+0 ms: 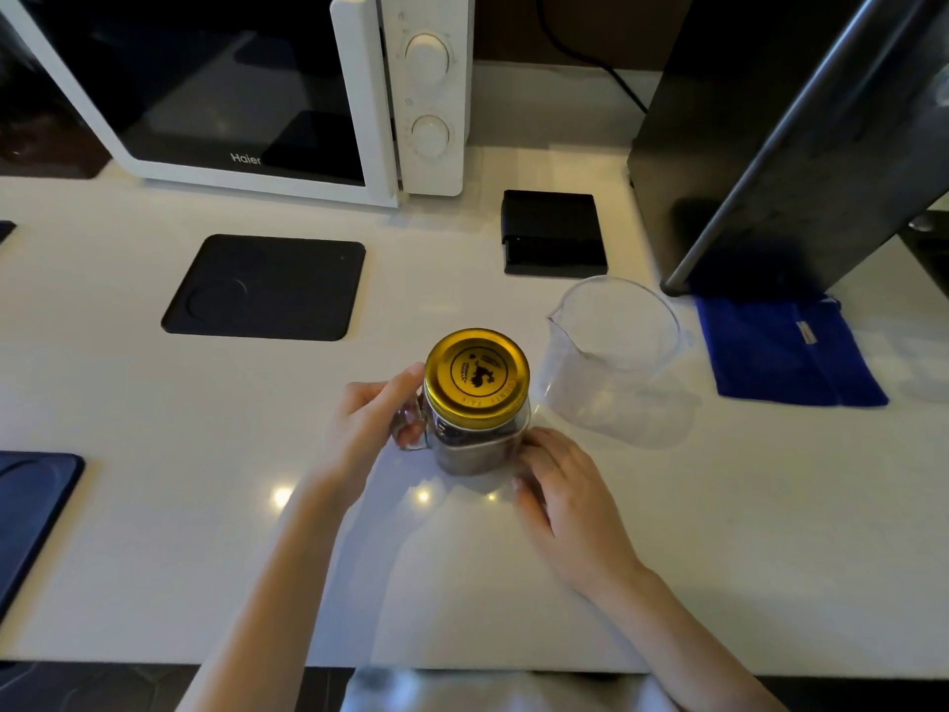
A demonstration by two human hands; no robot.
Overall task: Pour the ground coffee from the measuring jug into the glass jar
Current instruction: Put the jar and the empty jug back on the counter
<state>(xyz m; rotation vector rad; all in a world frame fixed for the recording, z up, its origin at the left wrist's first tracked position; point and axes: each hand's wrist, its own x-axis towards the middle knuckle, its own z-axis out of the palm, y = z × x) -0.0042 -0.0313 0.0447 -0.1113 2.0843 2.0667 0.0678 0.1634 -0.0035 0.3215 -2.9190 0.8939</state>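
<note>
Two bare hands meet at the glass jar [475, 444], which stands upright on the white counter [770, 531] near its front edge. From the left, the left hand [369, 423] curls around the jar's glass handle [411, 429], its thumb resting against the edge of the gold lid [476, 371] that sits on the jar. On the other side, the right hand [562, 488] lies loosely open, fingers lightly bent, fingertips touching the jar's lower wall without closing on it. Dark ground coffee shows through the glass below the lid. Just beyond and to the right stands the clear measuring jug [613, 352], upright, spout toward the jar, apart from both hands. Farther right lies a blue cloth [785, 354]. Behind sit a black mat [267, 287] and a small black box [553, 233]; farthest back stands a white microwave [246, 89].
</note>
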